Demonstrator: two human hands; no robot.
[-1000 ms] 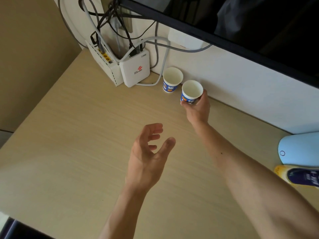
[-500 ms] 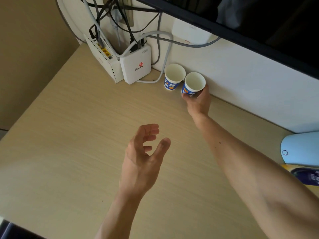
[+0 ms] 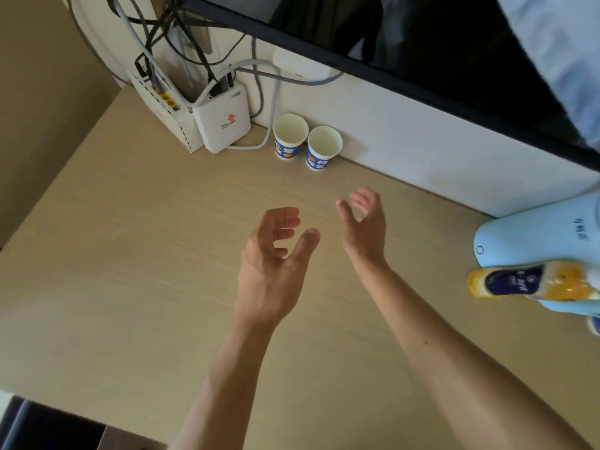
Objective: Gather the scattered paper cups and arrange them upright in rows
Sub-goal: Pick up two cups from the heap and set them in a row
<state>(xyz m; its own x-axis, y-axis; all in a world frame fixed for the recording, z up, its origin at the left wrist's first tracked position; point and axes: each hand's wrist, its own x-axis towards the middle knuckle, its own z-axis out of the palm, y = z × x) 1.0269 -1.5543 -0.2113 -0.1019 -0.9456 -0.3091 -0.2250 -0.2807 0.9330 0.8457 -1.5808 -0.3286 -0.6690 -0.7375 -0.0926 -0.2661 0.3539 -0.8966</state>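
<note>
A pale wood-grain bench (image 3: 113, 254) fills most of the view, backed by a white wall (image 3: 422, 141) with a dark screen (image 3: 422, 43) overhanging it. The cabled white router box (image 3: 222, 123) at the back of the bench is the marker for everything else. Well to the router's right sits a pale blue device (image 3: 535, 241), with a yellow bottle (image 3: 526, 280) just beside it on the near side. Both hands hover over bare bench, nearer the person than the router and to its right. The left hand (image 3: 272, 264) has loosely curled fingers and a spread thumb and holds nothing. The right hand (image 3: 363, 225) is spread wide and empty, reaching further forward. Just right of the router, at the foot of the wall, the first paper cup (image 3: 290, 138) and the second paper cup (image 3: 324, 149) stand upright with mouths up, side by side. Their rims look very close, though whether they touch is unclear from this angle. The pair lies ahead of both hands toward the wall, and the right hand is the nearer one. No loose cup is in view, so the next one probably belongs at the row's end away from the router.
</note>
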